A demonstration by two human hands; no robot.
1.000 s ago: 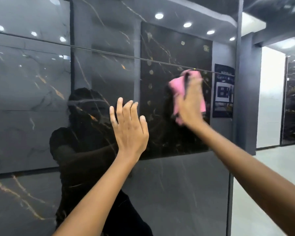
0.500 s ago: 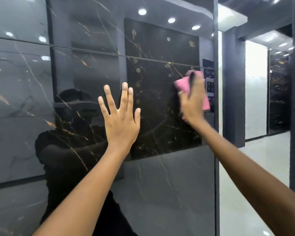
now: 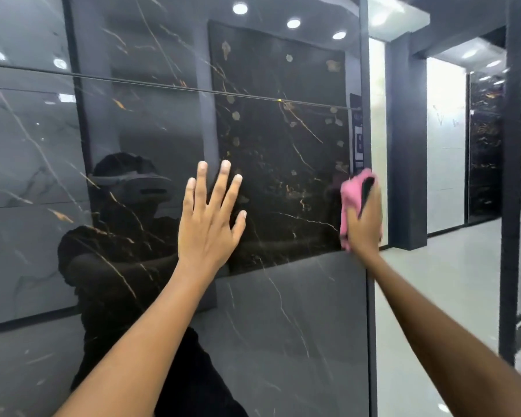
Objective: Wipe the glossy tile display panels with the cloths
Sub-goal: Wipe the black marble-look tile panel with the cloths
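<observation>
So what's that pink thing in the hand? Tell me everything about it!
It is a pink cloth, soft and bunched up, with something dark showing in its folds, perhaps a second cloth. The right hand grips it and presses it against the glossy dark tile panel, right by the panel's right edge. Most of it hides behind the hand; only the top and left side peek out.

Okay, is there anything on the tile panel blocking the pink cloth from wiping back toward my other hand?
Nothing visible does. The right hand presses the pink cloth near the glossy panel's right edge; bare panel runs across to the left hand, flat on it.
</observation>
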